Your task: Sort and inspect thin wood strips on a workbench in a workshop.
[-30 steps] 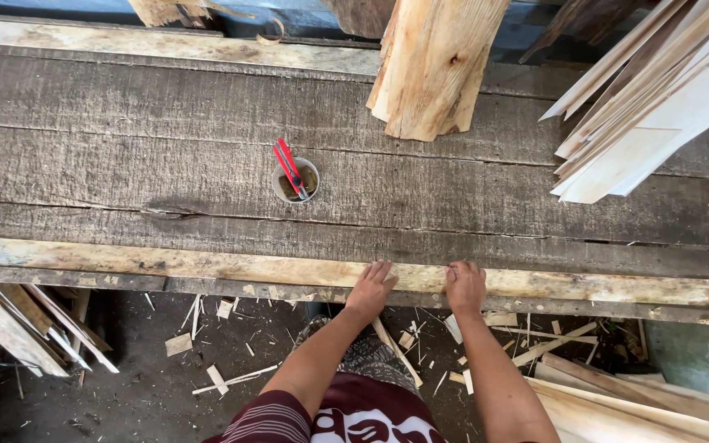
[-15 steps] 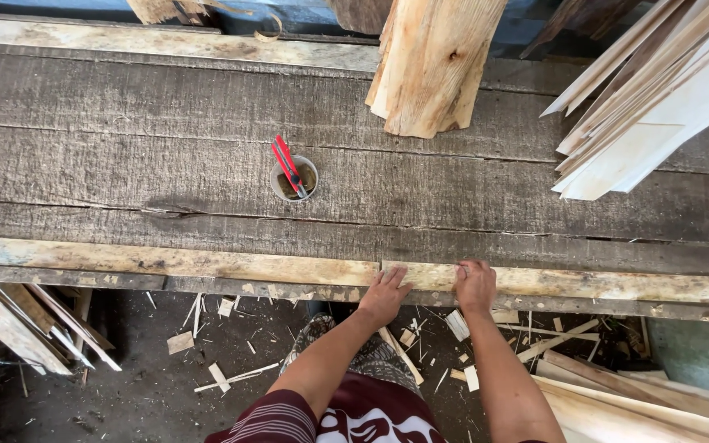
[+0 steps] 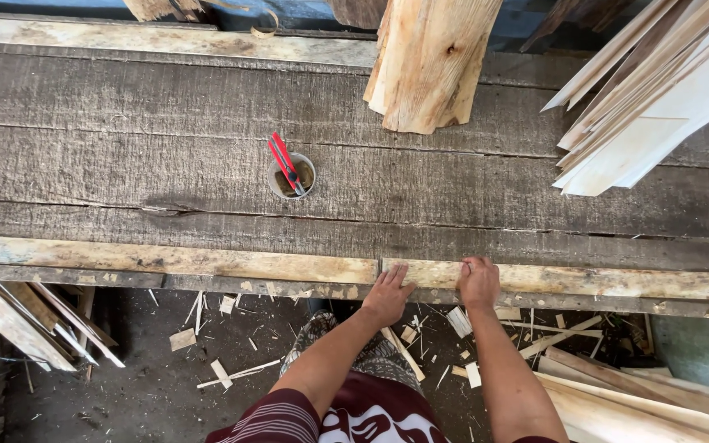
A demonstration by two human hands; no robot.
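Hands rest on the pale wooden strip (image 3: 568, 280) along the near edge of the counter (image 3: 125, 164). Left hand (image 3: 388, 293) lies flat at the strip's cut end, fingers spread apart. Right hand (image 3: 479, 281) presses on the strip just beside, fingers curled together. A cup (image 3: 291, 175) with a red cutter (image 3: 285, 164) stands further back.

The grey, weathered plank worktop (image 3: 125, 164) lies bare across its left half and between the hands and the small round cup holding red-handled tools (image 3: 290, 174). A pale split log (image 3: 428, 66) blocks the far middle; a stack of thin pale wooden slats (image 3: 650, 107) crowds the far right.
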